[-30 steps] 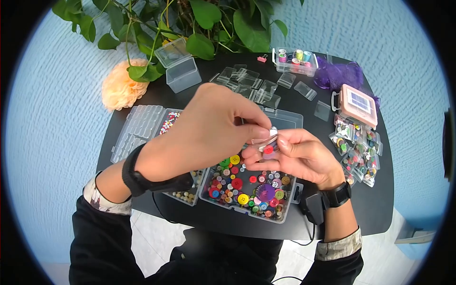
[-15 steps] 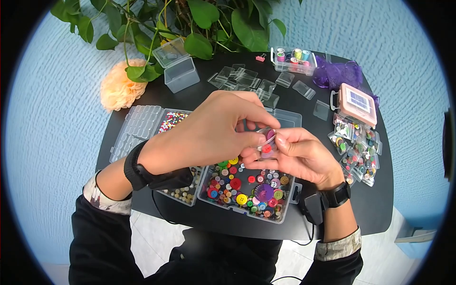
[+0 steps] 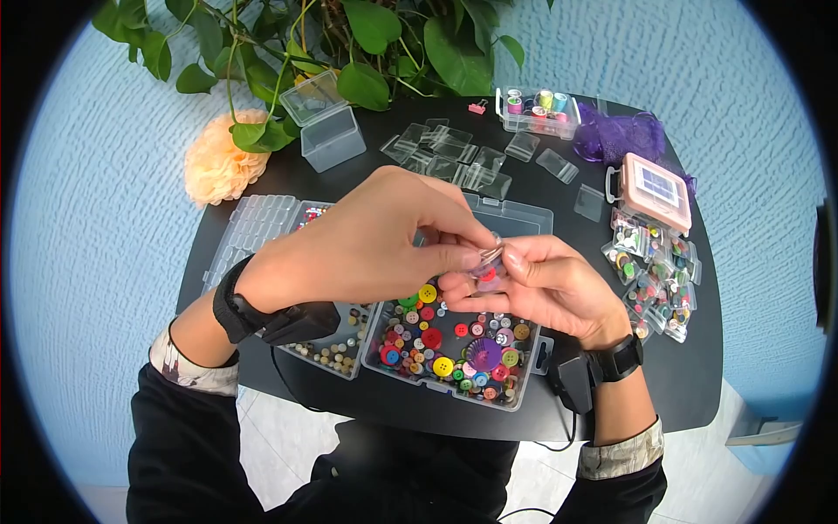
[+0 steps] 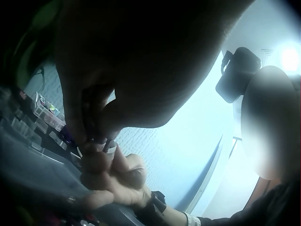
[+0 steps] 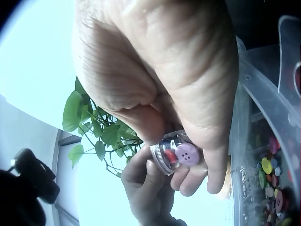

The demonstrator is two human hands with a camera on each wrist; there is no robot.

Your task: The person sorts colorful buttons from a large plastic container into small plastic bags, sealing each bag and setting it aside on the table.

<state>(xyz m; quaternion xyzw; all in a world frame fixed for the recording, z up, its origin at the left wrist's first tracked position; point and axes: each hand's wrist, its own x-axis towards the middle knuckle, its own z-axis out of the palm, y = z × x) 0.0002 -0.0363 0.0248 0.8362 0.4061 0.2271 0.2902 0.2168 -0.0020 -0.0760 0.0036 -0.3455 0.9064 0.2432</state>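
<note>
Both hands meet over the button box in the head view. My right hand (image 3: pixel 559 284) pinches a small clear zip bag (image 3: pixel 489 274) between thumb and fingers, its other fingers spread beneath. At the bag's mouth, the thumb and forefinger of my left hand (image 3: pixel 371 240) pinch the edge. Inside the bag, the right wrist view shows a lilac button (image 5: pixel 187 154) and a red button (image 5: pixel 170 153). The left wrist view is dark; the left fingertips there touch the right hand's fingers. Below lies the clear box (image 3: pixel 454 390) of mixed buttons, with a purple ribbed disc (image 3: pixel 484 355) among them.
Left of the button box is a divided bead case (image 3: pixel 253 223). Empty zip bags (image 3: pixel 449 144) lie behind the hands. Filled bags (image 3: pixel 663 284) are piled at right beside a pink case (image 3: pixel 655 194). A thread box (image 3: pixel 537 113) and an open clear box (image 3: pixel 333 140) stand farther back.
My left hand has dropped slightly, its fingertips staying at the bag's mouth. A purple button showed there half a second ago; now the fingertips come together over it. The right hand barely moved.
</note>
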